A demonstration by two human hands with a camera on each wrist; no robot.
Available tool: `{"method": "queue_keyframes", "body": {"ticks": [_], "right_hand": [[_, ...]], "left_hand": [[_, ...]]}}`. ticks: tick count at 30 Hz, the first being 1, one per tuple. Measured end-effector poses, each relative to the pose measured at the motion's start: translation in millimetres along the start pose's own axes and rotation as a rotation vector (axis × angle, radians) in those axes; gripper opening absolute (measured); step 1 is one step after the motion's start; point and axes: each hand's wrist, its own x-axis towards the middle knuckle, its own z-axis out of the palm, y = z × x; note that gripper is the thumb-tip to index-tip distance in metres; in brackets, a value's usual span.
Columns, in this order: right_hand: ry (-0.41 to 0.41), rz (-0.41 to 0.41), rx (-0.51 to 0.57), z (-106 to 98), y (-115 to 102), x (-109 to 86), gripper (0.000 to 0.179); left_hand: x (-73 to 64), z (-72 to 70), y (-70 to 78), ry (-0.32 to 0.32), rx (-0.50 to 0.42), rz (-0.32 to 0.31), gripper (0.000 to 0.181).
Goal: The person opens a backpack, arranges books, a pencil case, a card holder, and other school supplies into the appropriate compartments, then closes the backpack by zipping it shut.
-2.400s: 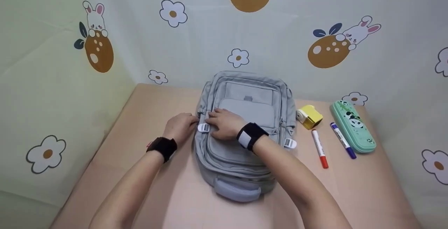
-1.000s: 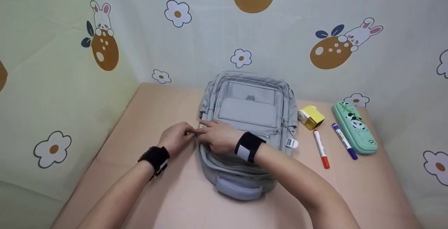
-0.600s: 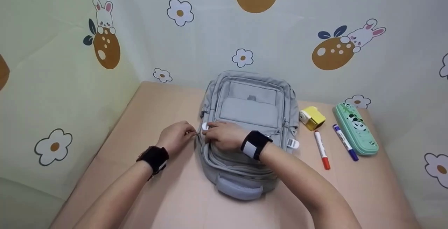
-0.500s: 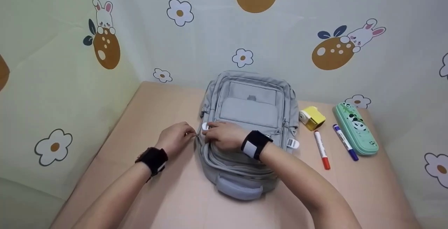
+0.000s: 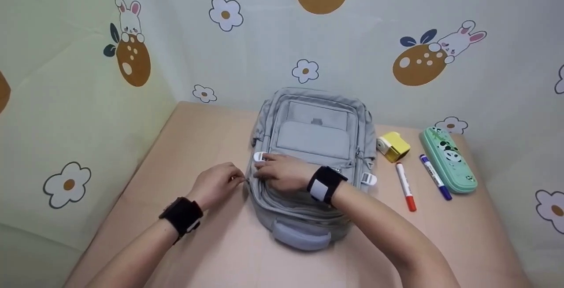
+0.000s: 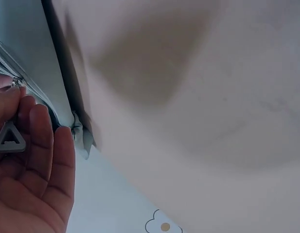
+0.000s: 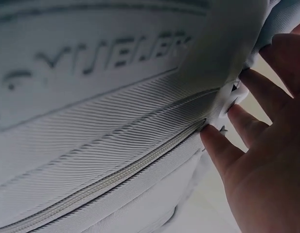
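Observation:
A grey backpack lies front up on the table, its padded carry handle nearest me. At its left side my left hand pinches a zipper pull between thumb and fingers; the pull's triangular end hangs below the thumb in the left wrist view. My right hand lies across the front of the bag with its fingers extended, pressing near the left edge. Those fingertips sit close to a white strap buckle. Fabric lettering and a zipper line show beside the right hand in the right wrist view.
To the right of the bag are a yellow pencil sharpener, a red-capped marker, a blue-capped marker and a green panda pencil case. A patterned curtain stands behind the table.
My left hand has slid toward me along the bag's left side with the zipper pull. My right hand has also shifted nearer me on the bag front. The items on the right stay put.

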Motion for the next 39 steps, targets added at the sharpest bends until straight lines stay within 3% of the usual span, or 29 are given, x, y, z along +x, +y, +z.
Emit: {"method": "queue_keyframes", "body": {"ticks": [6,12,16,20,25,31,39], "right_hand": [[0.034,0.015,-0.021,-7,-12,-24.4,0.044],[0.126,-0.003,-0.066,-5,-30,-73.4,0.038],[0.2,-0.021,-0.082,8,-37,-104.9,0.032],[0.264,-0.007,-0.145,26,-42,-124.2,0.022],[0.321,0.052,-0.201,43,-44,-132.2,0.013],[0.377,0.072,-0.171,50,-42,-132.7,0.01],[0.419,0.055,-0.12,50,-40,-132.4,0.006]], "left_hand": [[-3.7,0.5,1.0,0.02,-0.055,-0.037,0.006],[-6.0,1.6,2.6,0.024,-0.113,-0.046,0.006],[-5.1,3.6,1.7,0.029,-0.16,-0.05,0.004],[-4.7,4.1,2.3,0.038,-0.152,-0.057,0.005],[-6.5,3.9,3.0,0.034,-0.095,-0.086,0.004],[-12.6,2.8,6.1,0.027,-0.091,-0.109,0.004],[-28.1,-2.5,19.9,0.021,-0.064,-0.046,0.004]]}}
